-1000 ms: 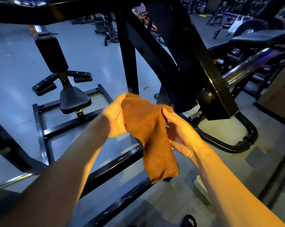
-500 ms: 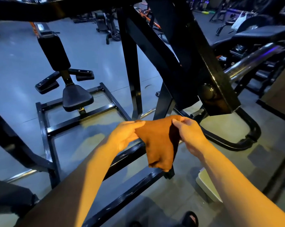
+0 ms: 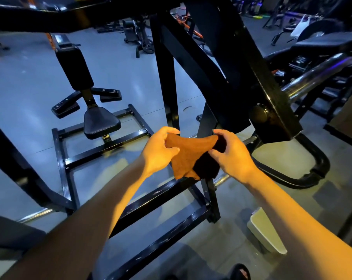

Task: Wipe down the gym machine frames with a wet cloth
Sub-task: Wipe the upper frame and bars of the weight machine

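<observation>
Cloth [image 3: 188,156], orange and bunched, is pinched at centre frame by left hand [image 3: 161,151] and right hand [image 3: 230,155], apparently refolding it before wiping the black frame [image 3: 258,63] above.

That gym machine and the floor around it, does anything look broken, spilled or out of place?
Nothing stands out. The black frame looks intact, the seat sits level, and the floor shows no puddle. Both the left hand and right hand hold the orange cloth clear of the frame.
</observation>
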{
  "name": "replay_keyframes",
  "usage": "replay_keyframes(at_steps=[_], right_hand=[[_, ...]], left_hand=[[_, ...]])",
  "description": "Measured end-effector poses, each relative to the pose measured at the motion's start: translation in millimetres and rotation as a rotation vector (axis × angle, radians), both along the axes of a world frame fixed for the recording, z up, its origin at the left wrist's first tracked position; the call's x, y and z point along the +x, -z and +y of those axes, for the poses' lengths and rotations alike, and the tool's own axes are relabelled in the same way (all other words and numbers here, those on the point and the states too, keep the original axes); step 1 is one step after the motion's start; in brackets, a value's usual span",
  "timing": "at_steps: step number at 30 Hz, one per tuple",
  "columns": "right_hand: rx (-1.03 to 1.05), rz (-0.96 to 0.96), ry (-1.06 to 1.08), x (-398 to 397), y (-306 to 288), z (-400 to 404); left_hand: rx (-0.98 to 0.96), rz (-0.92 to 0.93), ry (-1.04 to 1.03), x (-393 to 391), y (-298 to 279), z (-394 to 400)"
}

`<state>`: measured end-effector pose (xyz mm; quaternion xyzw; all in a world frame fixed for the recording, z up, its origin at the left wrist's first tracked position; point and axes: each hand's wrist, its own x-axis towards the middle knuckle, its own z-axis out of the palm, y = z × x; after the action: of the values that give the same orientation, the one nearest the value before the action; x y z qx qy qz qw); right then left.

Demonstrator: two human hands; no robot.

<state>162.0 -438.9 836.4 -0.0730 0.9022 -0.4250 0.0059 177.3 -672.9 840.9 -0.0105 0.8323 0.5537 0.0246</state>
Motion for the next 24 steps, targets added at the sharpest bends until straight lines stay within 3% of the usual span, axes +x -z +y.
replay_keyframes(at_steps=[3, 5, 7, 10, 13, 19, 21, 24], right_hand=[[0.307, 0.301, -0.025, 0.7, -9.6, -3.9], [0.332, 0.403, 0.003, 0.7, -16.4, -5.6], [0.274, 0.491, 0.016, 3.5, -25.6, -7.2], [0.073, 0.464, 0.018, 2.5, -48.8, -12.9], [-0.188, 0.211, -0.047, -16.1, -71.7, -24.7], [-0.138, 0.078, 0.055, -23.8, -52.6, -44.9], [-0.324, -0.032, 0.173, -21.6, -41.2, -49.7], [-0.754, -0.39, 0.25, -24.3, -29.2, -52.0]], left_hand=[[-0.286, 0.109, 0.048, -6.8, -8.9, -12.1], [-0.477, 0.2, 0.043, -11.8, -19.4, -24.1], [-0.517, 0.248, 0.026, -18.9, -30.4, -38.8], [-0.207, 0.231, 0.016, -25.0, -51.1, -50.6], [0.19, 0.114, -0.02, -27.9, -63.3, -41.2], [-0.002, 0.09, -0.15, -29.5, -25.4, -18.5], [0.108, -0.009, -0.258, -32.8, -10.5, -16.1], [0.497, -0.33, -0.358, -37.3, -7.7, -21.7]])
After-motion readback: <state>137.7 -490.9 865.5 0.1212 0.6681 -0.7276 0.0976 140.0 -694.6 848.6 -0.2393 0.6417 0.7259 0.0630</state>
